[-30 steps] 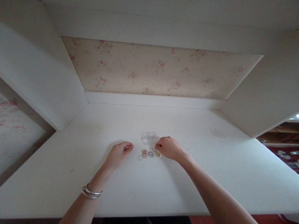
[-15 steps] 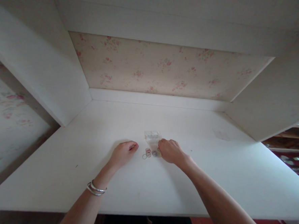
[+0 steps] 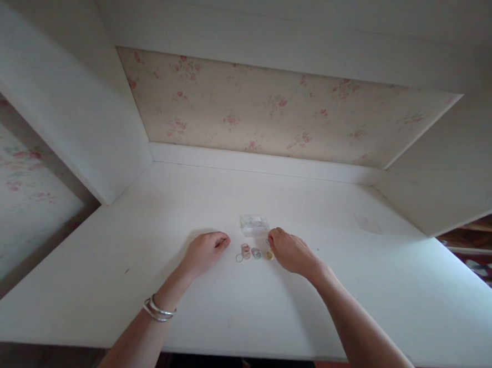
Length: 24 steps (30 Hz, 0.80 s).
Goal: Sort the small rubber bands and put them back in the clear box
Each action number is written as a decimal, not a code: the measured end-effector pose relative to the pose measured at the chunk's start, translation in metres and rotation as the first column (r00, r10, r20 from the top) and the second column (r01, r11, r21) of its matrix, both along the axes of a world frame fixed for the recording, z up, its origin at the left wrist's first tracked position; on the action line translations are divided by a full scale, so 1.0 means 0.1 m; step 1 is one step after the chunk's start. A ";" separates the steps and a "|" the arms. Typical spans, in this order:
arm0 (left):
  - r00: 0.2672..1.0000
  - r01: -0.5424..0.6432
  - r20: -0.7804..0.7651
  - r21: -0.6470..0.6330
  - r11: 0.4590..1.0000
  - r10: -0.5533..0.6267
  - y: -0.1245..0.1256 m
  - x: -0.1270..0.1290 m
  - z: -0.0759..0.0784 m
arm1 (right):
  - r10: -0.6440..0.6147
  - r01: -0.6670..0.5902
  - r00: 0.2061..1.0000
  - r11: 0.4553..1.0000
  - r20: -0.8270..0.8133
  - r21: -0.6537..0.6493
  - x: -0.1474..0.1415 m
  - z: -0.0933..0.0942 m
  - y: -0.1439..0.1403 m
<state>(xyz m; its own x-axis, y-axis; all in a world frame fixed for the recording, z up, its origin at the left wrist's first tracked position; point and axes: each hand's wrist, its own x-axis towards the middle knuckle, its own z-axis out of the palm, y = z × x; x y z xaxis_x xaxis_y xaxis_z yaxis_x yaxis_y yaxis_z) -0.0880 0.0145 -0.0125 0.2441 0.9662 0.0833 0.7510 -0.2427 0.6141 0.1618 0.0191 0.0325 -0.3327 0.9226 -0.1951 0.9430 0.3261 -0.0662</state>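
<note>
- Left hand: rests on the desk, fingers curled together, holding nothing visible.
- Small rings: lie in a short left-to-right row between both hands.
- Right hand: nearer; fingertips pinched beside the yellow ring; grip unclear.
- Clear box: just behind the row.

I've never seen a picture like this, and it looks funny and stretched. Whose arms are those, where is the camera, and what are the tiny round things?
The camera sits on a person's head and looks down, so you see that person's own two arms. The left hand, curled loosely with bracelets on its wrist, rests on a white desk. The right hand has its fingertips by some small rings lying in a row between the hands. It seems to pinch something tiny, but that is too small to tell. Just behind the rings stands a little clear box. Flowery wallpaper covers the back wall.
</note>
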 end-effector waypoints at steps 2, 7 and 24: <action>1.000 0.000 -0.001 0.002 1.000 0.000 0.00 0.00 0.00 | -0.014 0.015 0.999 1.000 -0.038 0.022 0.02 0.00 0.02; 1.000 0.007 -0.019 0.007 1.000 -0.006 -0.01 0.00 0.03 | -0.025 0.028 0.999 0.997 -0.042 0.071 -0.02 0.08 0.19; 0.999 -0.013 -0.050 0.010 1.000 0.013 -0.02 0.01 0.06 | 0.027 -0.036 0.993 0.996 0.119 0.078 -0.20 0.04 0.77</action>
<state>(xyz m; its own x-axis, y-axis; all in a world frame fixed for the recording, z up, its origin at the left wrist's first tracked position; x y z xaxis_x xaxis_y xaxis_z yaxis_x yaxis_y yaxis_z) -0.0868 0.0123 -0.0062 0.2355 0.9685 0.0808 0.7838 -0.2384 0.5734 0.1422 0.0961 0.0360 -0.3411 0.9262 -0.1607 0.9318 0.3557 0.0722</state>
